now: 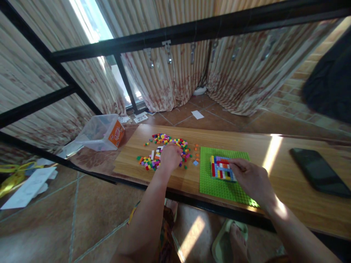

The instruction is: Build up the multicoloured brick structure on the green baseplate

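Observation:
My left hand (pixel 170 157) reaches into a loose pile of small coloured toy bricks (pixel 150 162) on the wooden bench. Its fingers are curled down and closed, and whatever lies under the fingertips is hidden. On a green studded baseplate (pixel 207 182) stands a low block built of many-coloured bricks (pixel 219 168). My right hand (pixel 251 179) is at the right side of this build, thumb and fingers pinched together at its top. I cannot make out what sits between those fingertips. Several orange bricks and a light blue brick (pixel 195 163) lie left of the baseplate.
A dark phone (pixel 319 170) lies on the bench (pixel 276 182) at the right. Past the bench's left end stands a clear plastic box (pixel 97 133) with an orange label. A black metal frame (pixel 175 34) crosses in front, with curtains behind. Papers (pixel 197 114) lie on the tiled floor.

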Demonstrator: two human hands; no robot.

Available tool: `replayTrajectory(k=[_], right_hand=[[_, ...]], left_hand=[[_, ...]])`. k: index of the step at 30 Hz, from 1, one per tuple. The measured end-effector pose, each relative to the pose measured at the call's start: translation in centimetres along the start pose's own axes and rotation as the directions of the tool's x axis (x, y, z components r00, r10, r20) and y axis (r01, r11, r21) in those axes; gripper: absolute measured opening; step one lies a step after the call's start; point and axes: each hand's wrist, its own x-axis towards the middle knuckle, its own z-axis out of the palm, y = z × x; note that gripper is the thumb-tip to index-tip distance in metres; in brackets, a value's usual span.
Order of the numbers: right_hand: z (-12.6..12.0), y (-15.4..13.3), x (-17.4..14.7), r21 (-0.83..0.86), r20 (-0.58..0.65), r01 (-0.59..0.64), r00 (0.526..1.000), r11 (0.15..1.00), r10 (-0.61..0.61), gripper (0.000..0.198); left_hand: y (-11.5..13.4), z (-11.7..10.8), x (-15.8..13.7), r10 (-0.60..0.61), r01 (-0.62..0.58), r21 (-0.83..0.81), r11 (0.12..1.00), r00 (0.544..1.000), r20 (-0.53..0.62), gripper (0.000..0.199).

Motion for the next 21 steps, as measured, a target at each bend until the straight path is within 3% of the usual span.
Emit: replayTrajectory(k=[5, 8, 10, 13, 17, 21], right_hand=[[0.0, 0.2, -0.1, 0.013, 0.008, -0.008, 1.0, 1.0, 0.007, 0.03], [0.0, 0.4, 0.0, 0.002, 0.006, 0.005, 1.0, 1.0, -0.005, 0.03], [-0.1, 0.4, 0.0, -0.017, 0.004, 0.008, 1.0, 1.0, -0.008, 0.03], [-0.2, 0.3, 0.0, -0.057, 0.011, 0.007, 1.0, 0.998, -0.006, 0.031], [-0.2, 0.3, 0.0, -0.044, 0.018, 0.0, 1.0, 0.999, 0.0, 0.031], [-0.1, 0.2, -0.1, -0.01, 0.006, 0.001, 1.0, 1.0, 0.0, 0.029]], left_hand=[[-2.6, -1.9, 0.4, -0.193, 0.195, 0.023, 0.98, 0.977, -0.086, 0.034], [-4.1, -2.7, 0.4, -0.266, 0.264, -0.032, 0.964, 0.962, -0.056, 0.038], [-4.8, -3.0, 0.4, -0.219, 0.22, -0.097, 0.971, 0.975, 0.023, 0.039], [-5.1, -3.0, 0.1, -0.054, 0.075, -0.181, 0.981, 0.991, 0.12, 0.033], [-4.5, -2.2, -0.3, 0.086, -0.06, -0.189, 0.98, 0.988, 0.129, 0.025], [-3.3, -1.5, -0.3, 0.157, -0.143, -0.098, 0.985, 0.976, 0.151, 0.024]])
